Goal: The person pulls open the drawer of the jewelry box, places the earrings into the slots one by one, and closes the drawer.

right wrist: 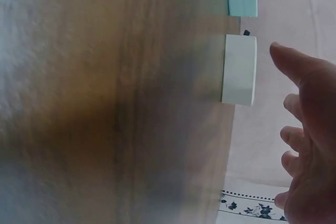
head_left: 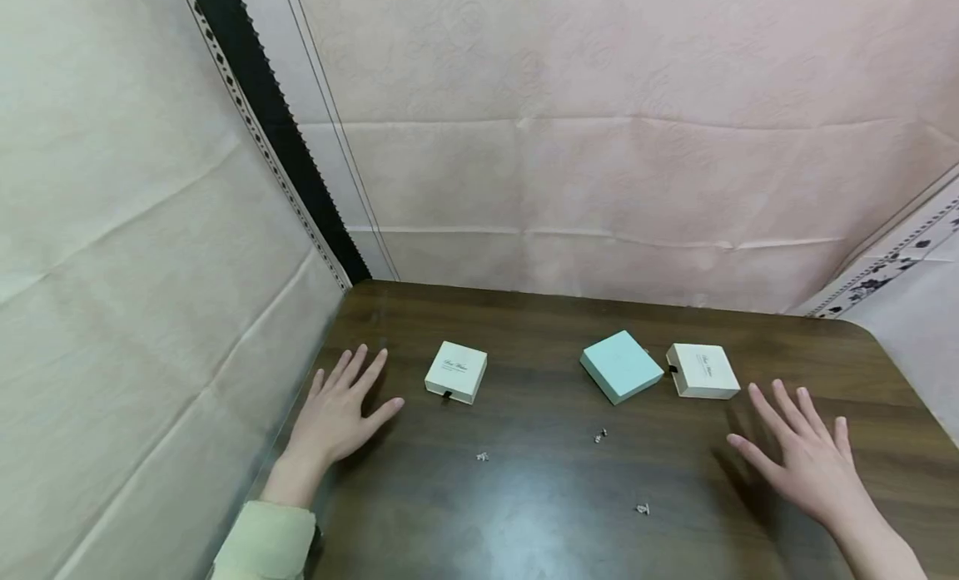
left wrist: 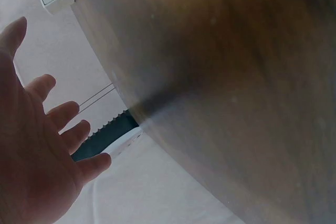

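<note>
My left hand (head_left: 335, 426), fingers spread and holding nothing, is at the table's left side. To its right sits a small white box (head_left: 456, 371) with printed lettering and a black tab. At the right, my right hand (head_left: 809, 459) has its fingers spread, also without anything in it. Nearest to it is a second white box (head_left: 703, 371) with a black tab, beside a turquoise box (head_left: 622, 367). Tiny silvery pieces, too small to identify, lie on the wood: some (head_left: 483, 457) near the middle, others (head_left: 600, 436) below the turquoise box, more (head_left: 643, 508) nearer the front.
The dark brown wooden table (head_left: 539, 497) has rounded back corners. Pale cloth (head_left: 599, 172) hangs behind it, and another cloth (head_left: 150, 272) hangs along the left edge. A black strip (head_left: 277, 131) runs down the back left corner.
</note>
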Available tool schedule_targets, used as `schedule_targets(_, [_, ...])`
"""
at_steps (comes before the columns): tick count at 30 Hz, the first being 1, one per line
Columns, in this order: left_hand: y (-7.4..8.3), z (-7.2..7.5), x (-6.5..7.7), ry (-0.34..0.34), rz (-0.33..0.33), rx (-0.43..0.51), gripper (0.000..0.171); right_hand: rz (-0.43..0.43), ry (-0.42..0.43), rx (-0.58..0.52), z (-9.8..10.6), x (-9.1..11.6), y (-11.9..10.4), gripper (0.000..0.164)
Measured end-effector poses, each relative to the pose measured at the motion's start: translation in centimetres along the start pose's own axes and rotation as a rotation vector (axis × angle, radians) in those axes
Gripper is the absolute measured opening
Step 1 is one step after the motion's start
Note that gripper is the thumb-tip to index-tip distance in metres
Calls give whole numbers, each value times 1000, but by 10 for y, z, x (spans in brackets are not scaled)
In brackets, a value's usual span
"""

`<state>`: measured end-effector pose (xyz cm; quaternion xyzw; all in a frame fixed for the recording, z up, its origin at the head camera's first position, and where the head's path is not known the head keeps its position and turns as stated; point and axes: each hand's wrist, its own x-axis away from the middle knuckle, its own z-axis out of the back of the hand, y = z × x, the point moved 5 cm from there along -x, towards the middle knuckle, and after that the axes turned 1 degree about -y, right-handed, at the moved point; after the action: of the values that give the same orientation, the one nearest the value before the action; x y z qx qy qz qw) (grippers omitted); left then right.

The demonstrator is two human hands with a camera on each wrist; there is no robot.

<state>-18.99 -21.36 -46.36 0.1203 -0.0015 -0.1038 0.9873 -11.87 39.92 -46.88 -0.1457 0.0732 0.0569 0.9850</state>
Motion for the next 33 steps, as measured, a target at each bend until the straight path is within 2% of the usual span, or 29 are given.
schedule_targets(8, [2, 0, -2, 1, -7, -3, 87, 23, 8, -1, -1, -3, -7, 90])
schedule_targets(19, [2, 5, -3, -7, -64, -41, 87, 76, 34, 0, -1, -10, -22, 88])
schedule_targets(33, [22, 13, -16, -7, -176, -52, 87, 113, 40, 34, 2, -13, -32, 91])
